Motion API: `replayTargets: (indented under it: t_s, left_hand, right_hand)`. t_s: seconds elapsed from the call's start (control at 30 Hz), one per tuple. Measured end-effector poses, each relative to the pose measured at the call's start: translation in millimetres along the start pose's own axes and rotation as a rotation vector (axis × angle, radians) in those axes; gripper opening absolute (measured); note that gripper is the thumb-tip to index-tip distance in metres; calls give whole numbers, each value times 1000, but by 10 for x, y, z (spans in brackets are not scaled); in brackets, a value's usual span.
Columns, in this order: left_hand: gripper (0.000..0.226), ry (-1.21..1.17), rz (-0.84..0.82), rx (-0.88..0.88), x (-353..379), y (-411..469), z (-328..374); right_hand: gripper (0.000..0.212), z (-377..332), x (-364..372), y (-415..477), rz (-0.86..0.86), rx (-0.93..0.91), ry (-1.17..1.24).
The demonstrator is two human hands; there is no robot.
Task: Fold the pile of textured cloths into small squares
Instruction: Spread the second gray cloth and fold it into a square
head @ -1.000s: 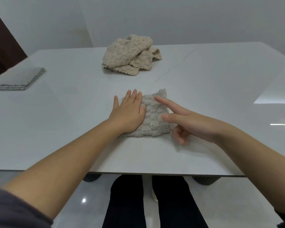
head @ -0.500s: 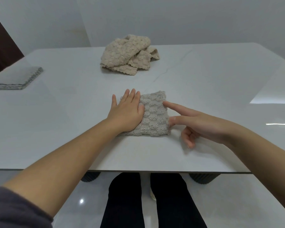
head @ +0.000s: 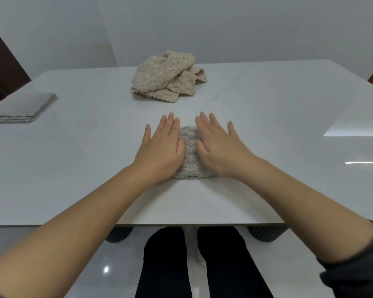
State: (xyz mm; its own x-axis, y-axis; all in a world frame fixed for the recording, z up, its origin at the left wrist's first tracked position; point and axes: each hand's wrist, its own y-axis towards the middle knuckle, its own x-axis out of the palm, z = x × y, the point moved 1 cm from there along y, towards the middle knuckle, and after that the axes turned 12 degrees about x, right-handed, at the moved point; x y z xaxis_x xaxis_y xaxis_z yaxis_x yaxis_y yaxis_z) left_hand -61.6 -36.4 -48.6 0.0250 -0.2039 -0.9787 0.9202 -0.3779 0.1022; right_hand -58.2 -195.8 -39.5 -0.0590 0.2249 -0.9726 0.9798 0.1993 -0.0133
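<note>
**Change noted:** The right hand [head: 220, 151], which half a second ago pointed one finger at the cloth's right edge, now lies flat with straight fingers on the folded cloth [head: 188, 153]. The left hand [head: 162, 147] remains flat on the cloth's left part. Neither hand grips anything. The cloth sits under and between the two palms on the table [head: 267, 104].

**Judgement:** This piece appears fully folded, and the hands are pressing it into a small square.

**Surroundings:** The pile of unfolded cloths [head: 168, 76] lies beyond the fingertips, well apart, still to be folded. A grey folded stack [head: 24, 108] lies far off the left hand's outer side. No object is seen between the hands and the pile.
</note>
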Motion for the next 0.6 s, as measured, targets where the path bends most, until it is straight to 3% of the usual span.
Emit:
replayTargets:
  t_s: [0.17, 0.6]
  left_hand:
    - [60, -34, -78, -25, 190, -7, -59]
    - [60, 7, -21, -15, 279, 21, -98]
  right_hand:
    - [62, 21, 241, 108, -107, 23, -76]
    - [61, 54, 309, 141, -80, 14, -67]
